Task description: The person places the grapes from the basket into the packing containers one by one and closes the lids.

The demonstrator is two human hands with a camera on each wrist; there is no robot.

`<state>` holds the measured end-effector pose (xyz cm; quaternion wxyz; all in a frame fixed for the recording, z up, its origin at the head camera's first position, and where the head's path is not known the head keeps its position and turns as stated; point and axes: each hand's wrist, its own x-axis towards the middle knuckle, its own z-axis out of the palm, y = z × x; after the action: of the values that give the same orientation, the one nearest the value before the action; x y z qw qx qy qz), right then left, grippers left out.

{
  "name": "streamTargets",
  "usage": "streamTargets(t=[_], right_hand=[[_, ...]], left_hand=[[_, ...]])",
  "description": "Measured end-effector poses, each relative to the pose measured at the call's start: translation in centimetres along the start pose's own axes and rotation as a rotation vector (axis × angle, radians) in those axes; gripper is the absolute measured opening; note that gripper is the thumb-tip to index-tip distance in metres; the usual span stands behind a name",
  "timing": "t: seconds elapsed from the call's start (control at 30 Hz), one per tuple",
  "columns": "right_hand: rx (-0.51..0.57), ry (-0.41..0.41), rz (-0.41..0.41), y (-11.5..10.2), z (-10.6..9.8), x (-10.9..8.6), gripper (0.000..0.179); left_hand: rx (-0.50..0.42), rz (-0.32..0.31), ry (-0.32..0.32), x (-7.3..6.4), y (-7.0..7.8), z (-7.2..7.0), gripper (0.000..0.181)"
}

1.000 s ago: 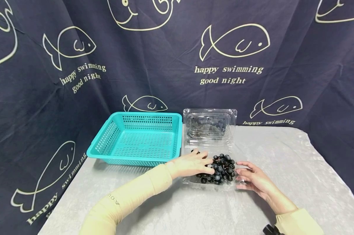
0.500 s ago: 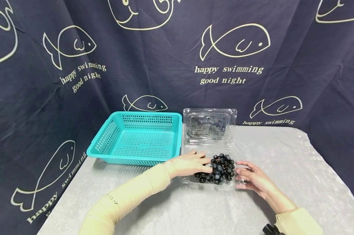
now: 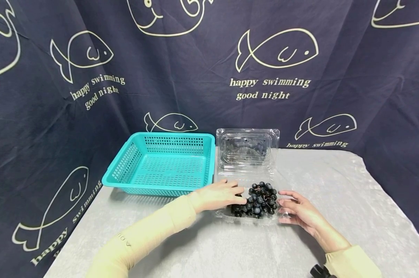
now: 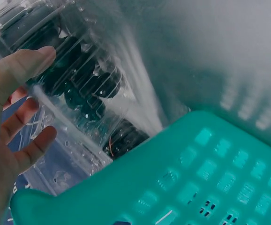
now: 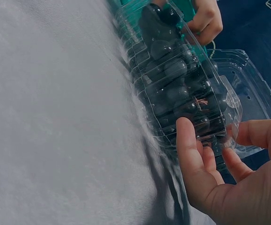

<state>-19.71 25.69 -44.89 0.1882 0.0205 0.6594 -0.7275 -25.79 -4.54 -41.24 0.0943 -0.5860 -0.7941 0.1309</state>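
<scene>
Dark grapes (image 3: 259, 200) lie in the bottom half of a clear plastic clamshell box (image 3: 247, 131), whose lid stands raised behind. My left hand (image 3: 220, 194) is over the box's left side, with fingertips at the grapes' left edge. In the left wrist view its thumb (image 4: 34, 63) lies by the grapes, and other fingers are bent and apart. Whether it touches a grape is hard to tell. My right hand (image 3: 301, 212) is at the box's right wall, with fingers spread and loosely bent. In the right wrist view its fingertips (image 5: 186, 126) touch the plastic.
A turquoise perforated basket (image 3: 161, 190) stands left of the box, close beside it. Grey cloth (image 3: 334, 185) covers the table. A dark blue curtain (image 3: 202, 77) with fish drawings hangs behind. Part of a black object (image 3: 320, 271) shows by the right sleeve.
My left hand has slid left across the grapes toward the box's left side, uncovering more of them. A few grapes at the left have shifted slightly. My right hand has stayed in place.
</scene>
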Motion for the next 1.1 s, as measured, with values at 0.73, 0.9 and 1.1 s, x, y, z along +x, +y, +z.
streamTargets(t=[0.73, 0.9, 1.1], right_hand=[[-0.015, 0.013, 0.007, -0.1, 0.1, 0.2, 0.048], [-0.015, 0.01, 0.006, -0.1, 0.1, 0.2, 0.047], [-0.014, 0.014, 0.005, -0.1, 0.1, 0.1, 0.045]], left_hand=[[0.095, -0.066, 0.142, -1.8, 0.2, -0.8, 0.048], [0.055, -0.108, 0.158, -2.3, 0.3, -0.9, 0.047], [0.002, -0.149, 0.206, -2.9, 0.6, -1.0, 0.042]])
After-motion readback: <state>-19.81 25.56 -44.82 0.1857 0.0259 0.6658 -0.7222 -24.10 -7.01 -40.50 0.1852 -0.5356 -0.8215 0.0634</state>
